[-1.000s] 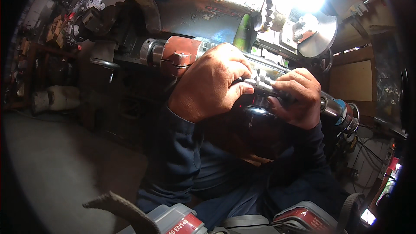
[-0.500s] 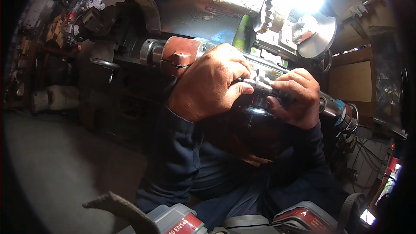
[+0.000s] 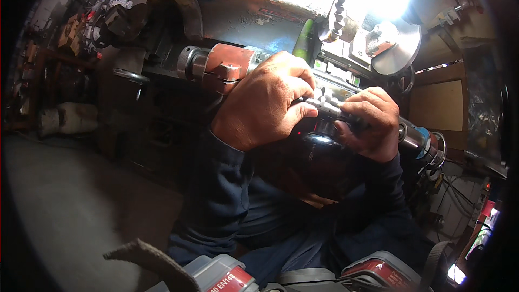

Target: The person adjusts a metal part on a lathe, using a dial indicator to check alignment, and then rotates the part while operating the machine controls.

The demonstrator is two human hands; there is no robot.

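Note:
Under the bright lamp, a small silvery metal part with raised knobs (image 3: pixel 326 103) sits between my two hands at the machine's bar. My left hand (image 3: pixel 270 103) is closed, thumb and curled fingers pinching the part's left end. At its right end, the bent fingers and thumb of my right hand (image 3: pixel 374 121) grip it too. A red-painted clamp block with a square bolt head (image 3: pixel 227 67) stands just left of my left wrist. Below the part is a dark, shiny rounded knob (image 3: pixel 319 139). What lies inside my grips is mostly hidden by the fingers.
A round pale grinding wheel (image 3: pixel 399 48) stands beyond my right hand, near a segmented coolant hose (image 3: pixel 339 5). A steel cylinder with a blue band (image 3: pixel 416 139) juts out at right. On the left is a handwheel (image 3: pixel 131 77). Respirator filters (image 3: pixel 219 276) hang at the bottom.
The whole view has shifted very slightly. Both hands keep the same hold on the metal part, with no clear movement of it.

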